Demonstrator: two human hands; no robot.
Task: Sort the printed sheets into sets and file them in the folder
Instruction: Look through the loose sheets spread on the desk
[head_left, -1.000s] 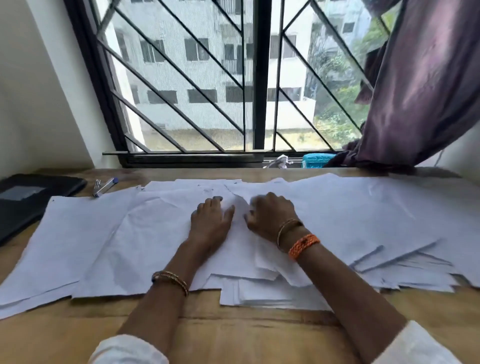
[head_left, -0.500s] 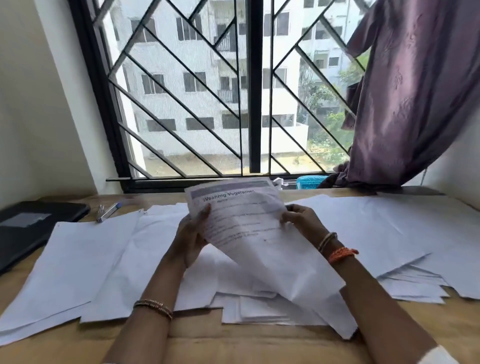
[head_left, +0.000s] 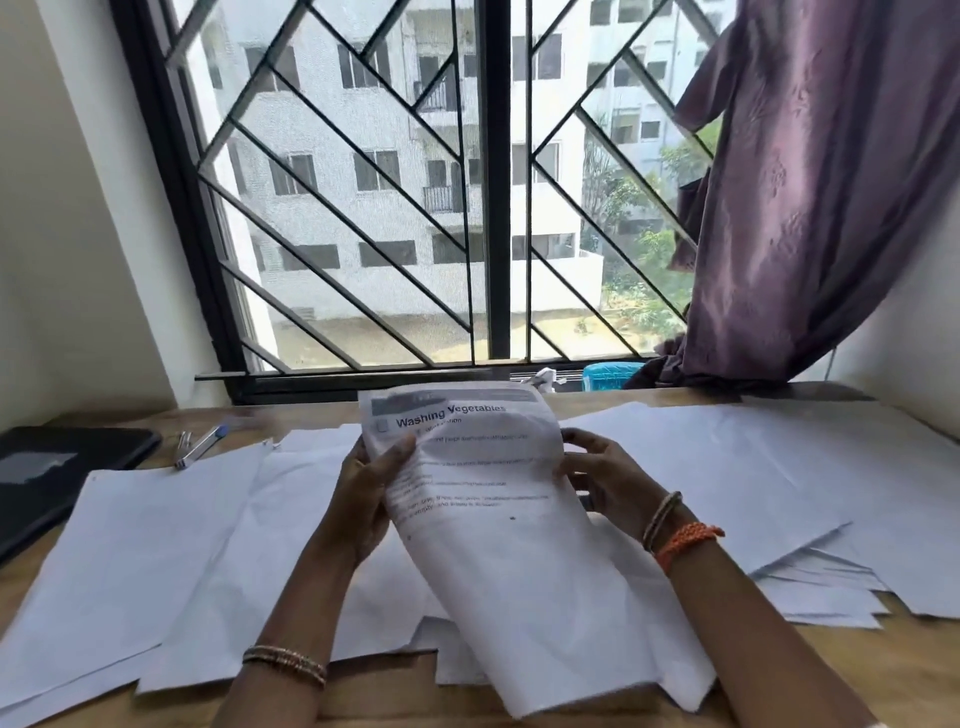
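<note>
Now, table (head_left: 519, 714): spread with loose white sheets (head_left: 727, 467), light and slippery.
Printed sheet (head_left: 498, 519): held up over the table, floppy, sagging; best gripped at both side edges.
Left hand (head_left: 371, 493): pinched its left edge.
Right hand (head_left: 605, 478): gripped its right edge.

White printed sheet (head_left: 519, 519) w/ black text and a grey header band is seen. Loose sheets (head_left: 156, 545) spread over the light brown wood-grain desk (head_left: 519, 719) are plain white. A black folder (head_left: 47, 478) is seen at desk's left edge; a silver pen (head_left: 200, 446) w/ blue tip beside it. Orange braided band (head_left: 684, 540) is worn on right wrist. Curtain (head_left: 810, 197) is mauve; window grille (head_left: 363, 208) black, in diagonal bars.
</note>
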